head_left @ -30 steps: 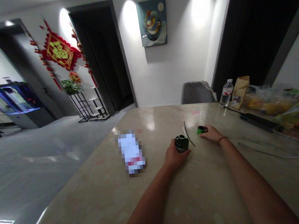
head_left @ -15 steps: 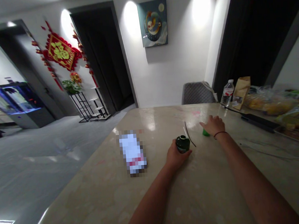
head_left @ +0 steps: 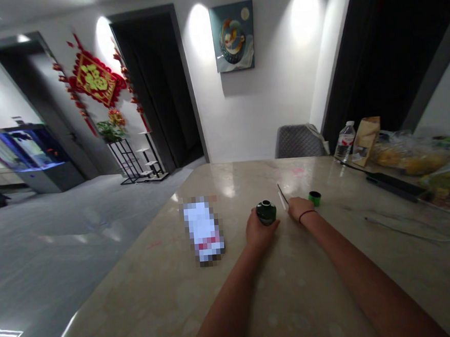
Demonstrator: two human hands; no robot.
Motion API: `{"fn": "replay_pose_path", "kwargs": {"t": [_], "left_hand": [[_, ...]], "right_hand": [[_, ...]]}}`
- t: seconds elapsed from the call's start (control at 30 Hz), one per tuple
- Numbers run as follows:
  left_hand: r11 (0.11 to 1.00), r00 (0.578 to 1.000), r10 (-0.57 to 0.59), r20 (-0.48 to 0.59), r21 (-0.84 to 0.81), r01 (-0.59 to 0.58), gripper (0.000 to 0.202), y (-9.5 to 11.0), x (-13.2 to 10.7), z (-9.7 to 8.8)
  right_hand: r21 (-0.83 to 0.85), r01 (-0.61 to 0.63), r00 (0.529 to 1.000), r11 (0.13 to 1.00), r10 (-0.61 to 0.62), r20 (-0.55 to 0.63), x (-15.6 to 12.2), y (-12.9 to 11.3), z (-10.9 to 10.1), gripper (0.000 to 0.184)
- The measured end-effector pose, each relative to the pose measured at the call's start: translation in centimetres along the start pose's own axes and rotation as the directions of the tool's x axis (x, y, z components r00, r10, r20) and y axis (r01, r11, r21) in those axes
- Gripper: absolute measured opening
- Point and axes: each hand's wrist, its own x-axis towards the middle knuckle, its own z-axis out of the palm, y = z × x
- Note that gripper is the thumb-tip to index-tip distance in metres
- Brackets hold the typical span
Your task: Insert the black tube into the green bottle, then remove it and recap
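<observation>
A dark green bottle with a narrow light-rimmed mouth stands upright on the table. My left hand is wrapped round its near side. Right of it, my right hand is closed over the near end of a thin black stick; the fingertips are partly hidden. A thin white stick lies alongside, close to the fingers. Just beyond the right wrist is a green cap with a dark top, apart from the hand.
On the pale stone table, a blurred-out phone lies to the left. A black power strip, a white cable, a water bottle, a paper bag and plastic food bags occupy the right side. A chair stands behind.
My right hand has left the green cap on the table and moved left and nearer, onto the black stick. The bottle, in my left hand, has shifted slightly left.
</observation>
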Motion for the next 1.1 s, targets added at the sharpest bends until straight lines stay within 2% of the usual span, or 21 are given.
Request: {"fn": "replay_pose_path", "kwargs": {"t": [0.1, 0.2, 0.37, 0.47, 0.57, 0.67, 0.73, 0.8, 0.87, 0.93, 0.97, 1.1], "left_hand": [[0.994, 0.988, -0.036, -0.151, 0.098, 0.051, 0.052, -0.3, 0.1, 0.0], [0.992, 0.975, -0.053, -0.217, 0.103, 0.077, 0.061, -0.4, 0.1, 0.0], [0.993, 0.974, -0.117, -0.196, 0.001, 0.119, 0.078, -0.1, -0.2, -0.1], [0.994, 0.984, -0.081, -0.159, -0.090, 0.068, 0.077, 0.3, -0.2, -0.2], [0.987, 0.985, -0.071, -0.157, -0.154, 0.046, 0.075, 0.5, -0.1, -0.2], [0.980, 0.984, -0.080, -0.158, -0.195, 0.048, 0.071, 0.7, 0.0, -0.3], [0.976, 0.985, -0.073, -0.153, -0.213, 0.039, 0.070, 0.7, 0.0, -0.2], [0.974, 0.987, -0.063, -0.151, -0.226, 0.027, 0.070, 0.7, 0.0, -0.2], [0.972, 0.987, -0.061, -0.151, -0.234, 0.025, 0.069, 0.5, 0.1, -0.1], [0.971, 0.986, -0.072, -0.147, -0.237, 0.036, 0.068, 0.3, 0.2, 0.0], [0.970, 0.986, -0.080, -0.144, -0.238, 0.044, 0.067, 0.2, 0.2, 0.1], [0.970, 0.986, -0.109, -0.128, -0.232, 0.077, 0.066, 0.2, 0.3, 0.2]], "right_hand": [[0.001, -0.027, 1.000, 1.000, 0.027, 0.005, 0.0, 0.0, 0.1, 0.032], [0.020, -0.049, 0.998, 0.999, 0.050, -0.034, 0.1, 0.2, 0.0, 0.030], [0.069, -0.041, 0.990, 0.997, 0.049, -0.130, 0.2, 0.9, -1.0, 0.032], [0.164, 0.060, 0.981, 0.985, -0.028, -0.190, 0.4, 1.5, -1.9, 0.034], [0.330, 0.187, 0.975, 0.925, -0.132, -0.181, 0.8, 2.0, -2.6, 0.029], [0.519, 0.204, 0.979, 0.830, -0.182, -0.094, 1.1, 2.1, -2.9, 0.029], [0.615, 0.214, 0.974, 0.759, -0.211, -0.079, 1.0, 2.1, -3.0, 0.029], [0.671, 0.254, 0.965, 0.697, -0.228, -0.129, 1.0, 2.1, -3.2, 0.029], [0.679, 0.307, 0.951, 0.666, -0.187, -0.246, 0.8, 2.2, -3.5, 0.029], [0.665, 0.361, 0.910, 0.654, -0.091, -0.405, 0.6, 2.3, -4.1, 0.026], [0.659, 0.398, 0.873, 0.638, -0.042, -0.486, 0.5, 2.3, -4.5, 0.025], [0.616, 0.597, 0.658, 0.514, 0.126, -0.743, -0.7, 2.3, -6.4, 0.029]]}}
